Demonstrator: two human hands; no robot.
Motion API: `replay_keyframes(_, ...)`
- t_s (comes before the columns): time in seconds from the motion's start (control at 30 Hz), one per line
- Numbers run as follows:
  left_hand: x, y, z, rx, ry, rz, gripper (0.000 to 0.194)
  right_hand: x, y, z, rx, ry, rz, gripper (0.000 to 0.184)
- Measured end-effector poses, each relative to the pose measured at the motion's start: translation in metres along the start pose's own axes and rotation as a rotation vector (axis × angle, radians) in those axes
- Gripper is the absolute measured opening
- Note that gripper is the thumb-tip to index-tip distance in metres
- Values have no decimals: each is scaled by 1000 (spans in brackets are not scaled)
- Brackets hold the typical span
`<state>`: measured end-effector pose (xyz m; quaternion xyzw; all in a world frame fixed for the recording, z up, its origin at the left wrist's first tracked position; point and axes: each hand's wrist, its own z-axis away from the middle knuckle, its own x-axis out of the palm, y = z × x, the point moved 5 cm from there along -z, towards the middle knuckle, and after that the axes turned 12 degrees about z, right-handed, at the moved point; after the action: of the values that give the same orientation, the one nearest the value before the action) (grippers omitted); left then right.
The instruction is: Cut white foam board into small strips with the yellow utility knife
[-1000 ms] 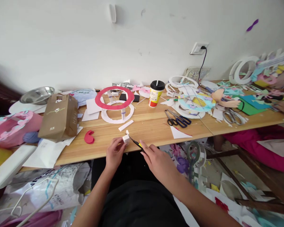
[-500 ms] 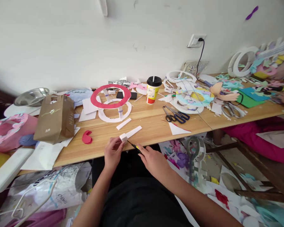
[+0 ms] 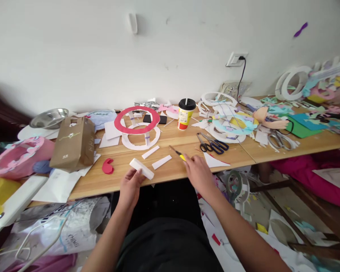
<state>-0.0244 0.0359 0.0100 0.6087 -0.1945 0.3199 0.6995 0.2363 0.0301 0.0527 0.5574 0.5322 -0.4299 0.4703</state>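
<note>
My left hand pinches a white foam block at the table's front edge, its long side tilted down to the right. In my right hand is a slim craft knife with a yellow and black handle, its thin tip pointing up and left over the table. The knife is apart from the foam block. Between the hands lie two white strips: one strip nearer me, another strip just beyond. A red curved piece rests left of my left hand. Behind the strips stands a red-topped ring frame.
A paper cup with a black lid stands toward the wall. Scissors and a white offcut lie right of my right hand. At left are a brown paper bag and a metal bowl. Foam rings and scraps crowd the right.
My right hand has drawn the knife away from the foam block, moving right and up. The left hand has turned the block so its long side shows. The camera view has shifted slightly.
</note>
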Motion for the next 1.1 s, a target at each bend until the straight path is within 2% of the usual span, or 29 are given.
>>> replay_keyframes(0.1,9,-6,16,-190,-9,136,30,14,21,-30,12,-30,80,39)
replay_keyframes(0.17,13,-10,26,-272,0,184,28,15,17,-41,-24,34,74,41)
replay_keyframes(0.27,16,-11,36,-303,6,223,24,10,-23,-39,-294,144,-13,44)
replay_keyframes(0.33,17,-9,40,-303,-6,239,23,10,-54,-31,-483,134,-84,44)
replay_keyframes(0.4,17,-6,41,-297,-6,243,23,14,-74,-24,-553,92,-148,43)
replay_keyframes(0.53,11,1,43,-254,16,175,23,14,-85,-12,-462,69,-302,36)
replay_keyframes(0.6,7,4,44,-194,32,104,24,3,-84,-1,-356,101,-481,34)
replay_keyframes(0.7,6,3,47,-103,61,-10,29,-18,-86,19,-194,114,-865,35)
replay_keyframes(0.77,10,-2,51,-86,34,-55,31,-29,-93,31,-158,98,-993,33)
replay_keyframes(0.9,19,-13,62,-136,-33,-26,32,-37,-102,38,-138,44,-951,20)
replay_keyframes(1.1,19,-11,70,-187,-4,62,31,-36,-102,41,-196,82,-941,16)
